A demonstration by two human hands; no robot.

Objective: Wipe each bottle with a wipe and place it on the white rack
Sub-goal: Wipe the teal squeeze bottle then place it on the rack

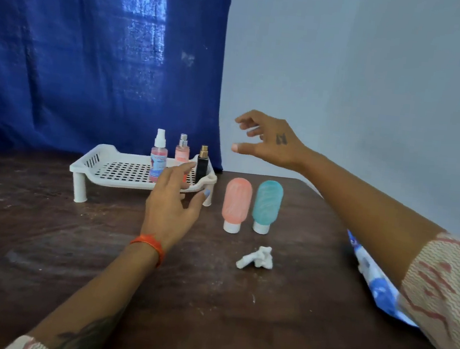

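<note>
A white slotted rack on short legs stands at the back of the dark table. Three spray bottles stand on its right side: a pink one with a white cap, a pale pink one and a black one with a gold cap. Right of the rack, a coral squeeze bottle and a teal squeeze bottle stand on their white caps. A crumpled white wipe lies in front of them. My left hand hovers open by the rack's front right corner. My right hand is raised above the squeeze bottles, fingers loosely spread, holding nothing.
A blue and white wipe pack lies at the table's right edge, partly under my right sleeve. A blue curtain hangs behind the rack, with a pale wall to its right. The rack's left half holds nothing.
</note>
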